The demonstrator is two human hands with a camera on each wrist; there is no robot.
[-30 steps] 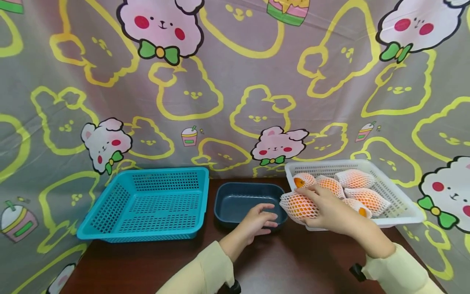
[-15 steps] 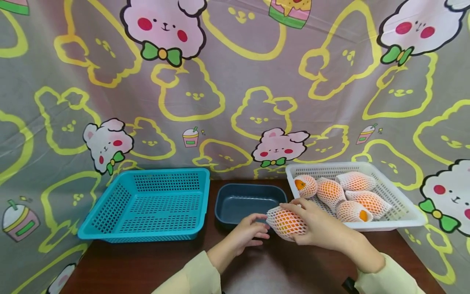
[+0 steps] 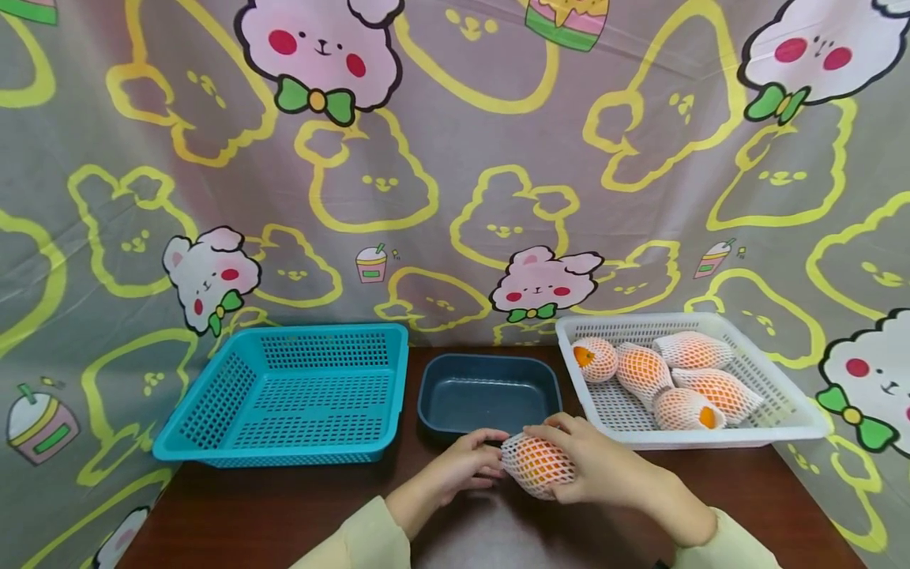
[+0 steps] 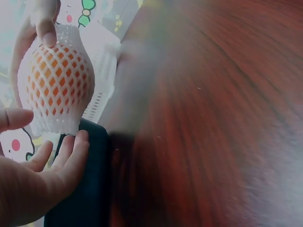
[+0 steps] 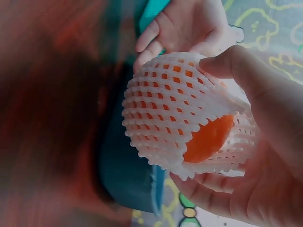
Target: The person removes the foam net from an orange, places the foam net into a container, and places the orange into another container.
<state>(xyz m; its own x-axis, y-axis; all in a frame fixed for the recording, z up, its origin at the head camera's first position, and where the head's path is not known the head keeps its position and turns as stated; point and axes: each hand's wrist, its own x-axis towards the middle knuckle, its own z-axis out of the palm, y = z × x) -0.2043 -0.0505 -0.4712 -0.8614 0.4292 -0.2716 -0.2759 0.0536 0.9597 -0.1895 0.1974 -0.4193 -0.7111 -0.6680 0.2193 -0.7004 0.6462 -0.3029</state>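
Note:
My right hand [image 3: 593, 462] grips an orange in a white foam net [image 3: 538, 465] above the table, in front of the dark blue basin. In the right wrist view, bare orange peel [image 5: 208, 139] shows through the net's open end, between thumb and fingers. My left hand [image 3: 465, 466] is close to the other end of the net, its fingers loosely bent and spread. The left wrist view has those fingers [image 4: 71, 156] just by the net's lower end; whether they touch it I cannot tell. Several more netted oranges [image 3: 643, 371] lie in the white basket [image 3: 789, 403] at the right.
A turquoise basket [image 3: 320, 395] with nothing in it stands at the left. The dark blue basin [image 3: 490, 399], also holding nothing, is in the middle on the brown table [image 3: 284, 514]. Behind everything hangs a patterned cloth [image 3: 426, 197].
My right hand has lifted the netted orange out over the white basket's near left corner and brought it left and closer to me. My left hand has drawn back from over the basin.

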